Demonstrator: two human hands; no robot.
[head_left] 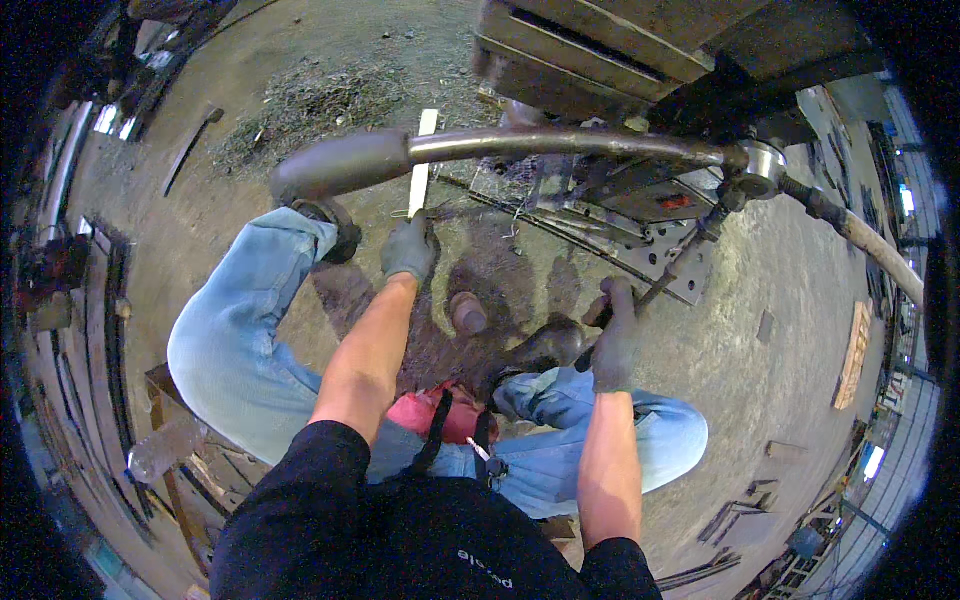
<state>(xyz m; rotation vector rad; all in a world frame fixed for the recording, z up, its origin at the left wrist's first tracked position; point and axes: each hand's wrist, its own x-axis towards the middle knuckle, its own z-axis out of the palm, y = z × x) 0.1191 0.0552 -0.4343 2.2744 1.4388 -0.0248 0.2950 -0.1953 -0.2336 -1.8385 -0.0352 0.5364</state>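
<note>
My left hand (408,248), in a grey glove, is closed on the lower end of a pale flat strip (422,165). The strip points away from me and passes beneath a thick curved bar with a dark padded grip (340,167). My right hand (615,340), gloved too, wraps round a dark metal rod (680,264). That rod slopes down from a shiny hub (762,170), and its tip shows just past my fingers. Between the hands and the hub sits a machine bed with a drilled metal plate (672,262).
A heavy steel machine body (590,60) looms at the top. Metal scraps (310,110) are heaped on the floor at the far left. A small round stub (467,314) stands between my legs. Long bars lie at the left, a wooden piece (853,355) at the right.
</note>
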